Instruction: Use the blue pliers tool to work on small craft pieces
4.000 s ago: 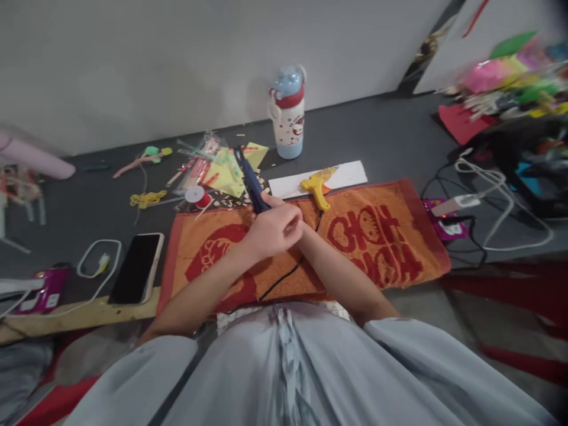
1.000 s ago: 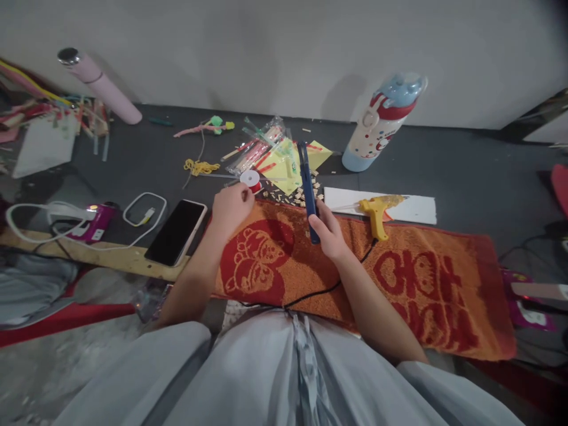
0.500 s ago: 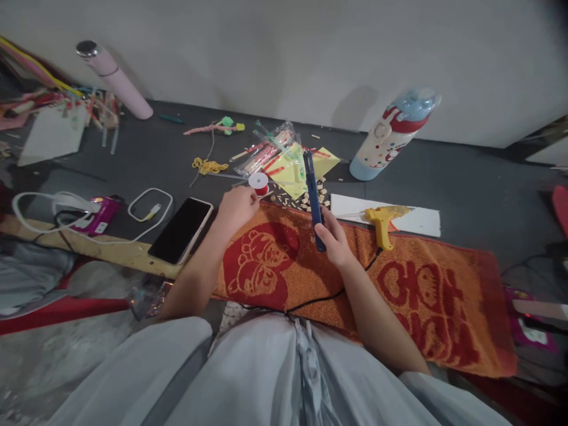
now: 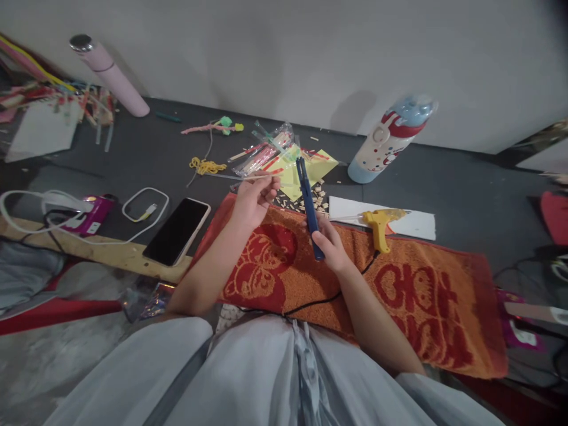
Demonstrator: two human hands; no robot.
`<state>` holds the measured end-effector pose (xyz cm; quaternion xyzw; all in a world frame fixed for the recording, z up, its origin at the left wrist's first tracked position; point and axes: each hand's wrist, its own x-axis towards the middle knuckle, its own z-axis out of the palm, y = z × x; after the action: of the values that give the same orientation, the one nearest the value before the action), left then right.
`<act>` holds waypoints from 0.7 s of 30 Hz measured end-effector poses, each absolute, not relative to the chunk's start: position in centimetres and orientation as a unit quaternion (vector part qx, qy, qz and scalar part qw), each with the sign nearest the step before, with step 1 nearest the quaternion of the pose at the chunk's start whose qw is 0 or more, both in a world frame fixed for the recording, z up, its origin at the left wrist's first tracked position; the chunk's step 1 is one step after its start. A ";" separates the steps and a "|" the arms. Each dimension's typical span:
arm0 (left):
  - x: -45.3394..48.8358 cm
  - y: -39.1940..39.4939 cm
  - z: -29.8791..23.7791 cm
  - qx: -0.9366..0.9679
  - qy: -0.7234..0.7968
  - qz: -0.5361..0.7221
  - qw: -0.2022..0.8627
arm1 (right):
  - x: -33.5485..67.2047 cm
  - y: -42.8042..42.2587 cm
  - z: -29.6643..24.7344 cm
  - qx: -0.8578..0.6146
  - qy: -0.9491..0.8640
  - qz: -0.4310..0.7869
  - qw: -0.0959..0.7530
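Note:
Between the thumb and fingers of my left hand [image 4: 254,201] is a thin wooden stick [image 4: 267,175] with a red end, pointing right. My right hand [image 4: 329,241] is closed round a slim dark-blue hand tool [image 4: 309,207] with a narrow split tip; its exact kind is unclear. The tool stands tilted over the orange towel [image 4: 310,284], its tip pointing away from me. Small cut wooden pieces [image 4: 318,192] lie just beyond the towel, beside yellow paper [image 4: 288,180] and a clear packet of sticks [image 4: 270,151].
A yellow glue gun [image 4: 379,225] rests on a white board [image 4: 417,223] at right. Behind it stands a patterned bottle [image 4: 386,142]. At left are a phone [image 4: 177,232], a white cable [image 4: 166,207], a pink flask [image 4: 113,77] and yellow string [image 4: 207,166].
My left hand has risen from beside the red thread spool, turned, and now holds the stick up; the spool is hidden. The blue tool has shifted slightly left and towards me.

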<state>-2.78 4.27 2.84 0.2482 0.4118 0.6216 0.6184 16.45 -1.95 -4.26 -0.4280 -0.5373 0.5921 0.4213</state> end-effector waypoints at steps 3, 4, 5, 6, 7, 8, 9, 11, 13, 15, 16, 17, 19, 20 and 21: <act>-2.1 4.2 2.3 0.229 0.374 0.643 0.628 | 16.2 -2.2 -4.5 -0.422 -0.542 0.577 0.442; -1.9 4.2 2.2 0.223 0.369 0.648 0.628 | 16.1 -2.3 -4.5 -0.419 -0.543 0.578 0.443; -1.8 4.2 2.0 0.217 0.367 0.651 0.628 | 16.0 -2.4 -4.6 -0.417 -0.542 0.581 0.441; -1.7 4.2 1.9 0.213 0.368 0.654 0.626 | 16.0 -2.5 -4.6 -0.416 -0.542 0.583 0.439; -1.6 4.2 1.8 0.211 0.372 0.654 0.624 | 16.0 -2.6 -4.7 -0.417 -0.543 0.584 0.436; -1.5 4.2 1.7 0.212 0.378 0.651 0.624 | 16.0 -2.6 -4.7 -0.419 -0.545 0.583 0.433; -1.5 4.2 1.6 0.214 0.385 0.646 0.624 | 16.0 -2.6 -4.7 -0.419 -0.548 0.582 0.430; -1.3 4.1 1.4 0.222 0.397 0.638 0.622 | 16.0 -2.7 -4.6 -0.413 -0.556 0.581 0.426; -1.0 4.0 1.3 0.226 0.396 0.639 0.620 | 16.0 -2.7 -4.5 -0.407 -0.562 0.581 0.425; -0.8 4.0 1.2 0.229 0.383 0.646 0.619 | 16.0 -2.7 -4.4 -0.404 -0.564 0.581 0.425; -0.7 3.9 1.2 0.231 0.377 0.650 0.618 | 16.0 -2.8 -4.4 -0.405 -0.563 0.582 0.425; -0.7 3.9 1.1 0.233 0.373 0.652 0.618 | 16.0 -2.8 -4.4 -0.405 -0.562 0.584 0.423; -0.6 3.9 1.0 0.242 0.371 0.655 0.612 | 15.9 -2.7 -4.4 -0.404 -0.558 0.593 0.418; -0.7 3.9 1.0 0.248 0.373 0.656 0.607 | 15.9 -2.7 -4.3 -0.404 -0.555 0.597 0.415; -0.7 4.0 0.9 0.255 0.376 0.657 0.602 | 15.9 -2.7 -4.3 -0.403 -0.553 0.601 0.413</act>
<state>-0.73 3.96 0.91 0.2547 0.3758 0.6571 0.6018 15.95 -2.67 -4.30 -0.4033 -0.5533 0.6008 0.4126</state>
